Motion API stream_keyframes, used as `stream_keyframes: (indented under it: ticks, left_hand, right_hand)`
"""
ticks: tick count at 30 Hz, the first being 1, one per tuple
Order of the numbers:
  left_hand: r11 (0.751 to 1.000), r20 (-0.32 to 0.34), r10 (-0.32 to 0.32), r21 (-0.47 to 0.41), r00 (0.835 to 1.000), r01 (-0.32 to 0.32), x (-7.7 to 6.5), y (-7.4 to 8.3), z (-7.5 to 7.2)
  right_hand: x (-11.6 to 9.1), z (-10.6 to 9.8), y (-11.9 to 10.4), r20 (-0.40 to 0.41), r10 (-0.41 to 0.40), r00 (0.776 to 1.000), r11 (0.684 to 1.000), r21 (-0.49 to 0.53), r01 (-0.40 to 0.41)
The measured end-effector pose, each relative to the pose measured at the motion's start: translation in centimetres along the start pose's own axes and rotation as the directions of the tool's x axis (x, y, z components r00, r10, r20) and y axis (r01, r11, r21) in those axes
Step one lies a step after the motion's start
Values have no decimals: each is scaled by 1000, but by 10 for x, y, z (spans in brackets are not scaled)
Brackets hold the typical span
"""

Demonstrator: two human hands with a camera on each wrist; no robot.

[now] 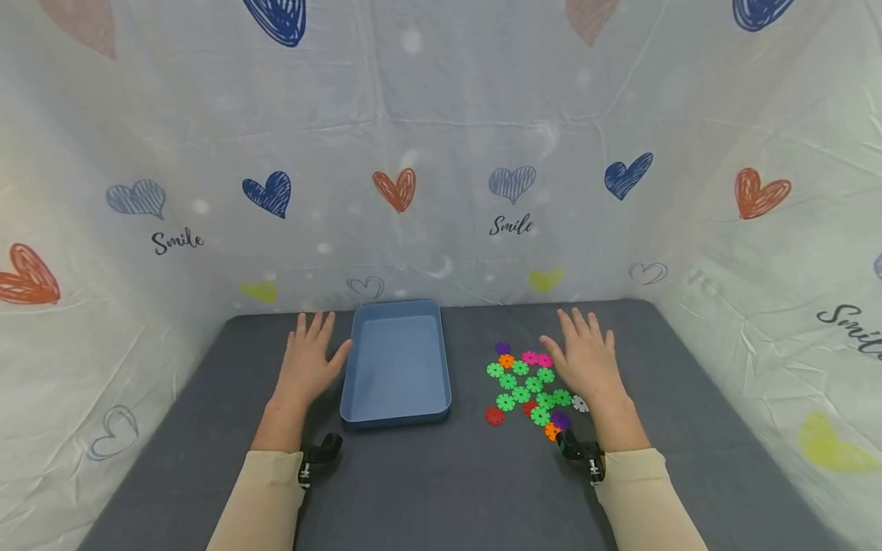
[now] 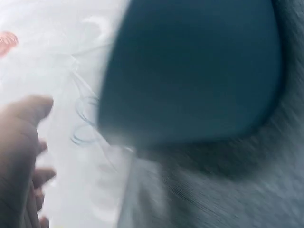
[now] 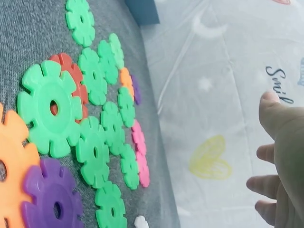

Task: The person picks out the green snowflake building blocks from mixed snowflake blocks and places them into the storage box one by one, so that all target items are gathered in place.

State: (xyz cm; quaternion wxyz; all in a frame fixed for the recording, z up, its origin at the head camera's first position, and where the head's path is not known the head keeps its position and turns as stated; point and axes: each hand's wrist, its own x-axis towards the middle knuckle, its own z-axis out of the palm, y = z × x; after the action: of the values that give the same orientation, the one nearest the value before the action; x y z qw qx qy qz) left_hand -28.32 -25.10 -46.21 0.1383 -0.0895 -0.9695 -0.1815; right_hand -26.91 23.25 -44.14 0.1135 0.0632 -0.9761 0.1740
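Note:
My left hand (image 1: 308, 366) is held beside the left edge of a blue rectangular tray (image 1: 347, 405), fingers straight and spread, holding nothing. My right hand (image 1: 588, 363) is to the right of a loose cluster of notched plastic discs, its fingers also straight and nothing in them. Most discs are green (image 1: 520, 394); others are red (image 1: 494, 415), orange (image 1: 506, 360), purple (image 1: 561, 419), pink (image 1: 529, 357) and white (image 1: 579, 403). In the right wrist view a green disc (image 3: 35, 114) overlaps a red disc (image 3: 71, 76). The left wrist view is blurred, with the tray's wall (image 2: 190, 80) filling much of it.
Everything lies on a grey cloth-covered table (image 1: 441, 490). A pale curtain (image 1: 441, 145) printed with hearts and "Smile" stands behind the table and along both sides. Each wrist wears a black camera strap, such as the left strap (image 1: 320, 451).

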Motion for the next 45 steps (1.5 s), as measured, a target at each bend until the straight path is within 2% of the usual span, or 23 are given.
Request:
stream_keyframes:
  ticks: [4, 8, 12, 16, 19, 22, 24, 26, 29, 33, 36, 40, 45]
  left_hand:
    - [993, 52, 17, -114, 999, -11, 0, -10, 15]
    - [967, 130, -26, -249, 991, 58, -4, -18, 29]
    - [943, 177, -25, -322, 984, 82, -7, -20, 37]
    - [936, 166, -17, -344, 986, 74, -10, -20, 38]
    - [934, 155, -15, -351, 988, 70, -11, -20, 39]
    - [929, 145, -14, -364, 989, 66, -12, -19, 39]
    - [922, 140, -15, -380, 990, 68, -13, -18, 40]
    - [917, 138, -15, -392, 990, 68, -12, -16, 41]
    - [914, 140, -1, -402, 990, 58, -10, -11, 42]
    - [907, 142, 23, -418, 990, 39, -8, -4, 42]
    - [900, 159, 25, -433, 987, 47, -9, -2, 43]
    - [882, 188, 21, -466, 982, 71, -9, -1, 43]
    - [845, 234, 41, -527, 971, 92, -8, -3, 42]
  right_hand:
    - [1, 3, -1, 26, -45, 999, 998, 47, 43]
    - [0, 8, -9, 59, -77, 995, 992, 103, 71]
    - [-2, 15, -21, 143, -110, 984, 985, 147, 88]
    - [-3, 21, -31, 268, -161, 950, 968, 230, 99]
    - [-5, 25, -35, 372, -195, 908, 942, 329, 68]
    - [-6, 28, -36, 451, -215, 866, 924, 382, 30]
    - [-7, 32, -35, 475, -221, 852, 924, 382, 27]
    - [-7, 35, -34, 482, -221, 848, 929, 370, 32]
    - [-7, 38, -32, 473, -217, 854, 940, 338, 51]
    - [-6, 37, -34, 422, -236, 875, 959, 244, 141]
    - [-6, 32, -38, 368, -249, 896, 961, 206, 182]
    - [-5, 21, -43, 307, -240, 921, 947, 284, 152]
    - [-3, 5, -55, 220, -245, 944, 886, 447, 126]
